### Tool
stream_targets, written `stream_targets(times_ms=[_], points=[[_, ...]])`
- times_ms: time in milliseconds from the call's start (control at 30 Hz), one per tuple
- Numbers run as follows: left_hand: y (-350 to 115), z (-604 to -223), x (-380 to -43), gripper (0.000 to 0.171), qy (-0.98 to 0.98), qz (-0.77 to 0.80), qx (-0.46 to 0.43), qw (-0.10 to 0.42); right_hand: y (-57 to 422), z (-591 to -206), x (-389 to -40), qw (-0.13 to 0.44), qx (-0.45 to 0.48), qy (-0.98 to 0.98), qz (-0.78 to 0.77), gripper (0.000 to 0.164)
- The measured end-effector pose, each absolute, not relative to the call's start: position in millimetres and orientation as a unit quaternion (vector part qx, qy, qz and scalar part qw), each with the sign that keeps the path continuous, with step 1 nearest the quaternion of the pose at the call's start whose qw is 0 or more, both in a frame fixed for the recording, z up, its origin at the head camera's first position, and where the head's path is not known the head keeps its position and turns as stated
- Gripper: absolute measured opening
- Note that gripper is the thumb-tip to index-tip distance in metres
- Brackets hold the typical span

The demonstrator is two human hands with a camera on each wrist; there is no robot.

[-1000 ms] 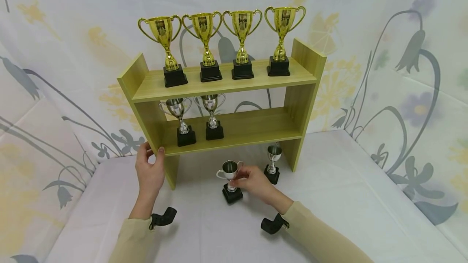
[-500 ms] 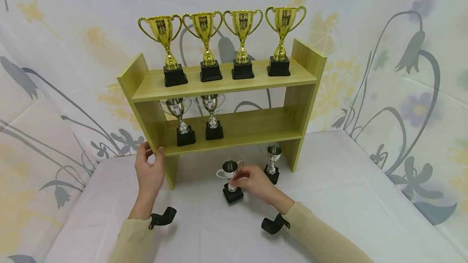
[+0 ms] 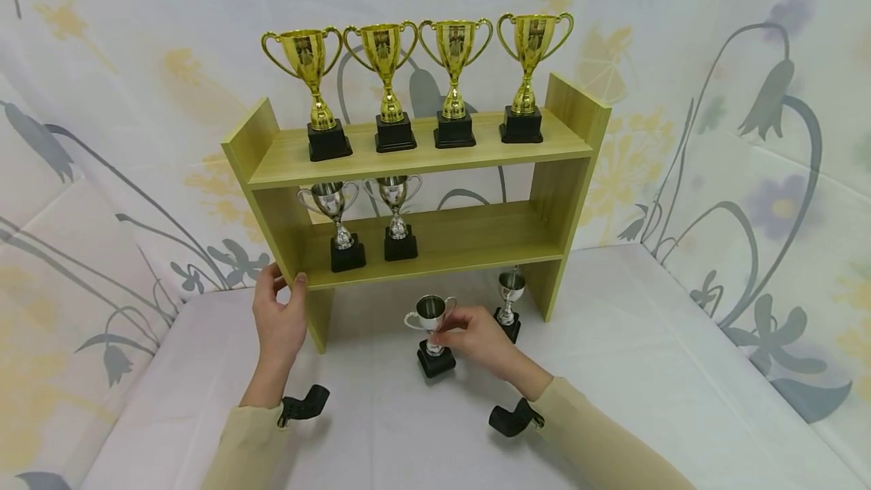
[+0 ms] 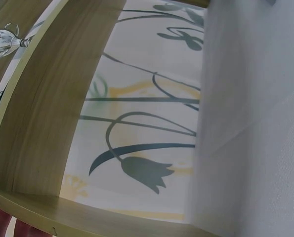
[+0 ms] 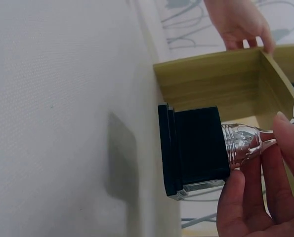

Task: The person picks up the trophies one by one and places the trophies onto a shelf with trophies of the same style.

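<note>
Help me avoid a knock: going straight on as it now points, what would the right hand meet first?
Beyond the silver trophy it holds, the right hand would probably meet the left wooden side panel; the lower shelf might come first, as height and depth are unclear.

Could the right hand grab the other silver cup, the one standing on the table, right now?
Probably not yet: the right hand holds another silver trophy. With that set down, likely yes: nothing seems to stand between hand and cup.

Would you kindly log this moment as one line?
left hand: grips wooden shelf | right hand: holds silver trophy above table | top board: four gold trophies
</note>
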State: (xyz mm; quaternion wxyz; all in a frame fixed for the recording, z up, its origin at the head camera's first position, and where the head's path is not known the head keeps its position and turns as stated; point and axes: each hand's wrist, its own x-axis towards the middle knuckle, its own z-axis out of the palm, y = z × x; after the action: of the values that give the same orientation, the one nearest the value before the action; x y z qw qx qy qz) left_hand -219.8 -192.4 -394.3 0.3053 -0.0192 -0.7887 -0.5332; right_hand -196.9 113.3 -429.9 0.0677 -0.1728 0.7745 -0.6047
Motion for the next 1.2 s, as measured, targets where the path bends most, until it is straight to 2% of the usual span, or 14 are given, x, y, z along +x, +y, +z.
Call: stream_targets(times_ms=[1200], points=[[-192.3, -394.6, -220.1, 0.036, -0.79, -0.535, -0.019, 0.3, 117.8, -411.4, -191.3, 0.049, -0.186, 0.772, -0.605, 0.012]])
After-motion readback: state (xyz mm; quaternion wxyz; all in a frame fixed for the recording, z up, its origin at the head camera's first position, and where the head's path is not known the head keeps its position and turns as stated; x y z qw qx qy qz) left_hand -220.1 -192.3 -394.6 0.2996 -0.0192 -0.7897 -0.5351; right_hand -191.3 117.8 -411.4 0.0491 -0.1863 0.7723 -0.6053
